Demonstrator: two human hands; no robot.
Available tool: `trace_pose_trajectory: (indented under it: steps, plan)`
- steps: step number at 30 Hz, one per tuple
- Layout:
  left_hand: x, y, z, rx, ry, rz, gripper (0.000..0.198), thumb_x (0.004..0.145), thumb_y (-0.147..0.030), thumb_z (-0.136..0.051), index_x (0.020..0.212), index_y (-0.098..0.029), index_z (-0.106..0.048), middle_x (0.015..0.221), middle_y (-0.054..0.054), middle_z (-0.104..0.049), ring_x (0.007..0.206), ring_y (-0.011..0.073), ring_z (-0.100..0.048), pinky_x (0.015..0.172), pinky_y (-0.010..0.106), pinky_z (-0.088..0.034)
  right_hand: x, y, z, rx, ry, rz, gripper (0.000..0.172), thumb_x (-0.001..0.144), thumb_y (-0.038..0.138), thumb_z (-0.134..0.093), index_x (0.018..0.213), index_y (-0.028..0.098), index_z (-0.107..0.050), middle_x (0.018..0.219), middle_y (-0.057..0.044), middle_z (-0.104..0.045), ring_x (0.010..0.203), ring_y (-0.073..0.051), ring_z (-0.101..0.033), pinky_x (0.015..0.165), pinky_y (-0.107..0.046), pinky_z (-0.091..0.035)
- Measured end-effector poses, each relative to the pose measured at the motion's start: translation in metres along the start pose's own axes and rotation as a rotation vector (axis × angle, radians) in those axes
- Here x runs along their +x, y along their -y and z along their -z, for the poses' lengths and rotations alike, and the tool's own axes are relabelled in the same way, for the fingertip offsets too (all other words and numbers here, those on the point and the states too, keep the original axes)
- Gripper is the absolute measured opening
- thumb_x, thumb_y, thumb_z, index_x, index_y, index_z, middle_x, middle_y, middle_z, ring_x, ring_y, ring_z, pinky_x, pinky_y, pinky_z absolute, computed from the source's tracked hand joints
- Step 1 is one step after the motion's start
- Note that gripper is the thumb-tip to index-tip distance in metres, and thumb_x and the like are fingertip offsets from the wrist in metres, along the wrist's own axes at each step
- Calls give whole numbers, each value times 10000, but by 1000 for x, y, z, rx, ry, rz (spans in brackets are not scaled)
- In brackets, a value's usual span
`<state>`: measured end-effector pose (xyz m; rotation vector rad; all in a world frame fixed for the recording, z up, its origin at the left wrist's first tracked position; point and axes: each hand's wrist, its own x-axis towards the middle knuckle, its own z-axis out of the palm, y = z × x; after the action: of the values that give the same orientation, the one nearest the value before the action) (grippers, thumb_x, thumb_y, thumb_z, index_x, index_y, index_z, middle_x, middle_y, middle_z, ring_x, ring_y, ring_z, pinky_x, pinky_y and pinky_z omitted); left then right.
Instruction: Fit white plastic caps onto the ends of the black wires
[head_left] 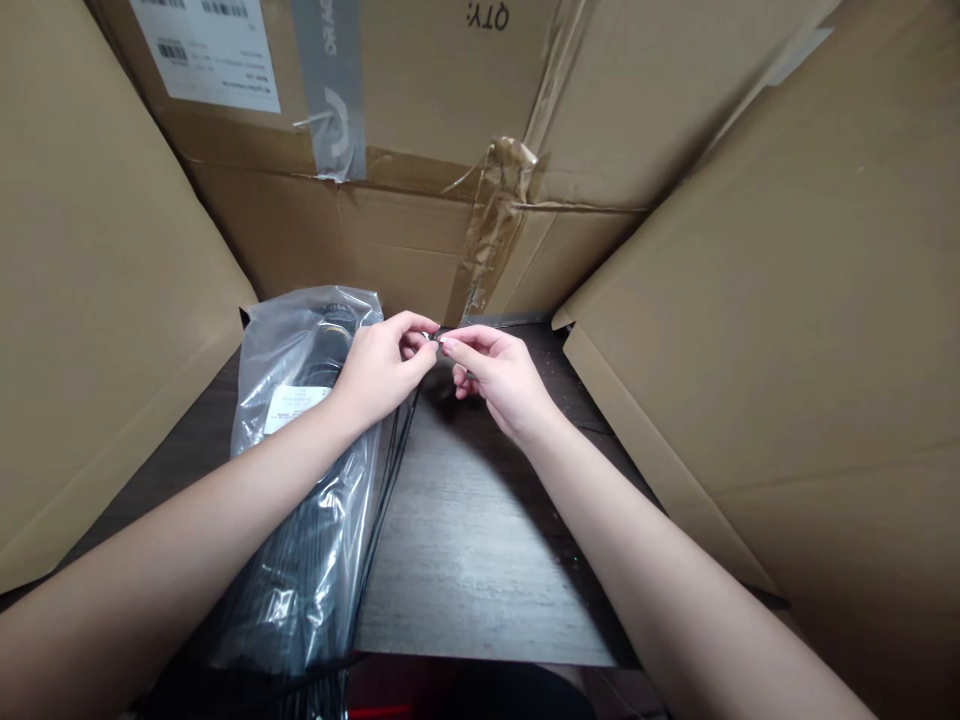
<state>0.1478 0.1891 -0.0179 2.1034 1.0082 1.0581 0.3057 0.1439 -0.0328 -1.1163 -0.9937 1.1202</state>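
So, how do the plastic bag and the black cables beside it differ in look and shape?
The plastic bag is clear with bright glints; the black cables are dark. The bag is broad, while the cables are thin strands. Both stretch toward the near edge of the table.

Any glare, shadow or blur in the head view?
Head view: white glare streaks the clear plastic bag; sheen and dark shadow mark the dark wood-grain tabletop; tiny dark piece between bare left hand and bare right hand, too small to identify.
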Motion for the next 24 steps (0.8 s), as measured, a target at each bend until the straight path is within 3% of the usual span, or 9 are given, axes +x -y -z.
trace_pose_trajectory:
  steps: [5, 15, 24]
  plan:
    - [0, 0, 0, -18, 6, -18, 166, 822, -272, -613, 889, -173, -729, 807, 24, -773, 727, 175, -694, 726, 299, -539, 0, 0, -1, -12, 4, -10, 365, 648, 447, -883, 825, 176, -715, 692, 15, -637, 520, -80, -550, 426, -200, -492]
    - [2, 1, 0, -71, -4, -9, 156, 840, -264, -622, 890, -168, -735, 875, 44, -783, 784, 183, -707, 762, 311, -539, -1, 1, -1, 18, 50, -57, 409, 657, 479, -883, 837, 177, -674, 759, -2, -673, 555, -103, -629, 448, -216, -534]
    - [0, 1, -1, -111, 25, -17, 128, 836, -255, -609, 851, -171, -705, 833, 31, -766, 744, 169, -690, 725, 291, -527, 0, 2, -1, 22, 3, -65, 339, 675, 419, -860, 813, 184, -658, 779, 5, -683, 503, -63, -544, 431, -201, -503]
